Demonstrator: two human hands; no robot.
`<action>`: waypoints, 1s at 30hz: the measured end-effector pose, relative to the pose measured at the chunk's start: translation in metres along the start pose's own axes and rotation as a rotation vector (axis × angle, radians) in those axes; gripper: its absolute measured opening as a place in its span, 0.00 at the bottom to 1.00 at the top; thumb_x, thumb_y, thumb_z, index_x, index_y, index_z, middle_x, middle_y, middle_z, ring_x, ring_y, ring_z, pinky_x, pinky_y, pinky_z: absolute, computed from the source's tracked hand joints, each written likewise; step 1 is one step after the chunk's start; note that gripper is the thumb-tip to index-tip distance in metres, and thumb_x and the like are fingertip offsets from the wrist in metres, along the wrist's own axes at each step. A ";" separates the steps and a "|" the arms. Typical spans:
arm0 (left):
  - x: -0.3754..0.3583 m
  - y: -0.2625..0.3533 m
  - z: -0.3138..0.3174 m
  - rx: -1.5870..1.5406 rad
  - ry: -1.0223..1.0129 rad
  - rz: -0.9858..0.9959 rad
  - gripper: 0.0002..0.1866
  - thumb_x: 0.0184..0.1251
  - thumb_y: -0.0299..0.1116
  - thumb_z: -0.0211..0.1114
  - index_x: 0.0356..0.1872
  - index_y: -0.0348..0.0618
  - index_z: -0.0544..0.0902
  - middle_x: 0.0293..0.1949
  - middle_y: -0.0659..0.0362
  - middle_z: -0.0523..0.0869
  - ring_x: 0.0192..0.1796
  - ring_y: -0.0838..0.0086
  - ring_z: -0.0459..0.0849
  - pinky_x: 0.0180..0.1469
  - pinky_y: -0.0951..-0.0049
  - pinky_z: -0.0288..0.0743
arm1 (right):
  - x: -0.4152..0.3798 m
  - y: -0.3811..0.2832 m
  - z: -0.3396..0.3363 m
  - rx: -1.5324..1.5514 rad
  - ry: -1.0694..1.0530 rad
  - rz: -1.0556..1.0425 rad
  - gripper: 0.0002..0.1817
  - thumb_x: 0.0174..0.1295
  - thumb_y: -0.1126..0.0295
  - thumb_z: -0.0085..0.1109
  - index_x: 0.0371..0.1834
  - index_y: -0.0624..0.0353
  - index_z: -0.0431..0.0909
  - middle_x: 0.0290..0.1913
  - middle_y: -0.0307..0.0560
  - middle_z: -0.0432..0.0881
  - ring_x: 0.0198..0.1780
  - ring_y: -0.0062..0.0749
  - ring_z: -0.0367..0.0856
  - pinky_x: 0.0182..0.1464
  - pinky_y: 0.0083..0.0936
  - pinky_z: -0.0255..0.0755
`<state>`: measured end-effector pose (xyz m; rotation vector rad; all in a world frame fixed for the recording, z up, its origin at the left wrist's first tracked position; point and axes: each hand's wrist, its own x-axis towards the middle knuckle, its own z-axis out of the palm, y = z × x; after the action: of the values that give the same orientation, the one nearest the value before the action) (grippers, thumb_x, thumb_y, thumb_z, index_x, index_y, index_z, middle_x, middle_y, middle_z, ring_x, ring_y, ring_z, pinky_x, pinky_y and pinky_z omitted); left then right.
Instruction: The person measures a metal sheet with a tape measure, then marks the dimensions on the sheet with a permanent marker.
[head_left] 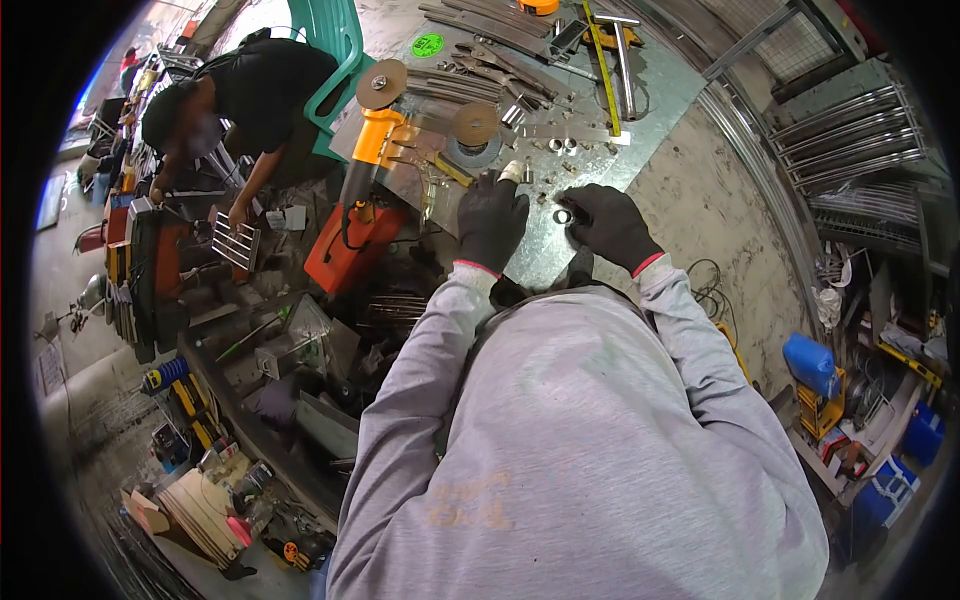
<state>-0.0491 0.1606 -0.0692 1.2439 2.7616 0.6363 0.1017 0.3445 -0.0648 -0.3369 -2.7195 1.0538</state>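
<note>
My right hand (606, 226), in a dark glove with a red cuff edge, pinches a short shiny metal ring (562, 216) over the metal-topped table. To its left, my left hand (491, 220) wears the same kind of glove and rests on the table with its fingers stretched forward. One of its fingertips is pale, as if wrapped or bare. Several small metal pieces (556, 146) lie scattered just ahead of both hands. Ahead of the left hand, an orange angle grinder (375, 140) with a brown disc stands near loose grinding discs (475, 124).
A yellow tape measure (604, 70) lies stretched out beside a T-shaped metal piece (626, 65). Metal strips and tools cover the table's far side. A red metal box (350, 240) stands at left. Another person (265, 95) bends over a metal grille (235, 240) beside a green chair (335, 60).
</note>
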 end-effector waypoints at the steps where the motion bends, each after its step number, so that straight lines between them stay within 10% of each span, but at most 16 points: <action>1: 0.004 0.003 0.001 0.000 -0.001 0.001 0.27 0.67 0.45 0.75 0.65 0.49 0.83 0.53 0.45 0.88 0.55 0.46 0.87 0.57 0.46 0.80 | 0.002 0.001 0.000 0.005 -0.005 -0.010 0.19 0.55 0.64 0.73 0.52 0.49 0.90 0.42 0.48 0.88 0.45 0.50 0.88 0.50 0.44 0.82; 16: -0.003 0.000 0.012 -0.098 0.126 0.009 0.13 0.69 0.42 0.73 0.45 0.46 0.86 0.40 0.46 0.89 0.42 0.45 0.88 0.44 0.46 0.81 | 0.000 -0.007 0.002 -0.052 0.027 0.019 0.18 0.54 0.60 0.75 0.48 0.50 0.91 0.40 0.47 0.88 0.44 0.49 0.88 0.49 0.44 0.81; 30: -0.029 0.000 -0.012 -0.066 -0.150 0.043 0.23 0.65 0.48 0.76 0.56 0.46 0.88 0.47 0.48 0.89 0.52 0.47 0.87 0.54 0.46 0.79 | 0.008 -0.029 0.011 -0.166 -0.099 0.054 0.21 0.56 0.63 0.75 0.55 0.53 0.90 0.42 0.48 0.89 0.45 0.47 0.87 0.52 0.43 0.81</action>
<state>-0.0320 0.1354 -0.0615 1.2841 2.5783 0.6058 0.0869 0.3191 -0.0515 -0.3966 -2.9102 0.8809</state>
